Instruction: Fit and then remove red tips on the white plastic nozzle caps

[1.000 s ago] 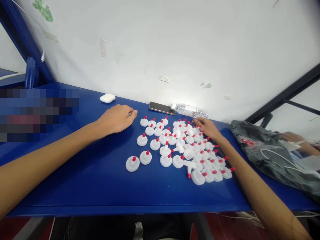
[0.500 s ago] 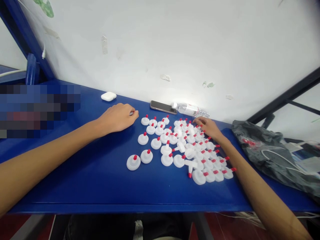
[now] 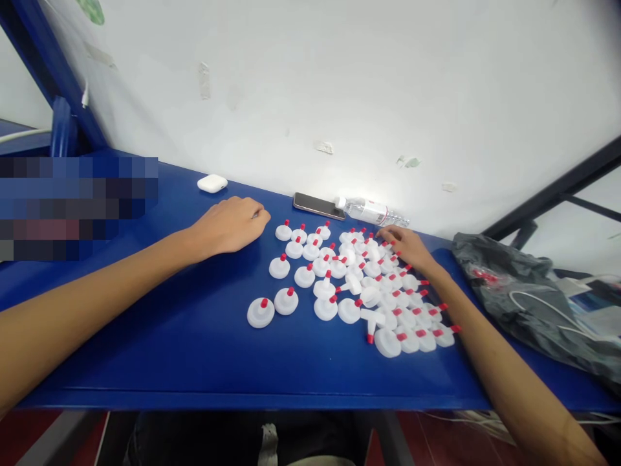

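Note:
My left hand point(image 3: 233, 224) rests on the blue table with its back up and its fingers curled in. A small grey band, perhaps a ring, shows on one finger; whatever the palm may hold is hidden. Just right of it begins a wide group of white spout caps with red tips point(image 3: 304, 276), most standing upright. One spout cap point(image 3: 372, 321) lies tipped over near the front. At the group's far right edge, my right hand point(image 3: 406, 246) reaches around the caps, fingers bent and slightly apart. It touches or nearly touches them, and no cap is visibly gripped.
A white earbud case point(image 3: 212, 184), a phone point(image 3: 319, 206) and a clear water bottle point(image 3: 373, 211) lie along the wall. To the right, a dark plastic bag point(image 3: 528, 310) covers the table end, with a white cable on it. Part of the left side is pixelated.
The whole view has shifted slightly. Both hands and the caps keep about the same places.

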`<act>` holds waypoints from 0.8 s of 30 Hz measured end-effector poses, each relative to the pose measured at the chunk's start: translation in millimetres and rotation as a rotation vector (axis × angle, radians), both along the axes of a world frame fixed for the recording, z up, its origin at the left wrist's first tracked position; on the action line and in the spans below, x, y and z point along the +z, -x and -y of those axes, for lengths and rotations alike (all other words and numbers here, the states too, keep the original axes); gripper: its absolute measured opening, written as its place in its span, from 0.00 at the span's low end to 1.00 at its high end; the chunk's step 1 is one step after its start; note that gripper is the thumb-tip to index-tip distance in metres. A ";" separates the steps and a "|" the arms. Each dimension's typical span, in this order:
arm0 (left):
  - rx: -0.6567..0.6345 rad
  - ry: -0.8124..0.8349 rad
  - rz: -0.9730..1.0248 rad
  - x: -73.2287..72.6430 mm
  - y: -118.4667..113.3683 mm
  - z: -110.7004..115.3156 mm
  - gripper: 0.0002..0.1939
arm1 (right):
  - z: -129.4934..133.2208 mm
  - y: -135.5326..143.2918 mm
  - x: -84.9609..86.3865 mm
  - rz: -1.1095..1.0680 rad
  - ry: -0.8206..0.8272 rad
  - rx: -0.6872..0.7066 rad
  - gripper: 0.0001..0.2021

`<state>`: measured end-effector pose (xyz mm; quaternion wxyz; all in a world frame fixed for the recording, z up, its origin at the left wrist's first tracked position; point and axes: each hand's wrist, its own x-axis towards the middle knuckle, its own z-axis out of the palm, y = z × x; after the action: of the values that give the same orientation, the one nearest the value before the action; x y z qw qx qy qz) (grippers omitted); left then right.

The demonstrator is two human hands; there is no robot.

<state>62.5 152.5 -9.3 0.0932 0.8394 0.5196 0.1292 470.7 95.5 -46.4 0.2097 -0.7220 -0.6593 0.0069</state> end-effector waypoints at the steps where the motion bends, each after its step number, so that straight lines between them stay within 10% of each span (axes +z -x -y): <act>1: 0.001 0.004 0.003 0.1 0.0 0.0 0.17 | 0.0 0.0 -0.1 0.001 0.000 0.000 0.15; 24: -0.003 -0.001 0.059 -4.8 2.1 -5.6 0.15 | 0.6 2.2 1.4 -0.013 0.010 0.003 0.16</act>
<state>60.4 158.1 -14.1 0.1085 0.8362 0.5152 0.1538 468.4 94.9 -45.0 0.2104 -0.7221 -0.6588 0.0150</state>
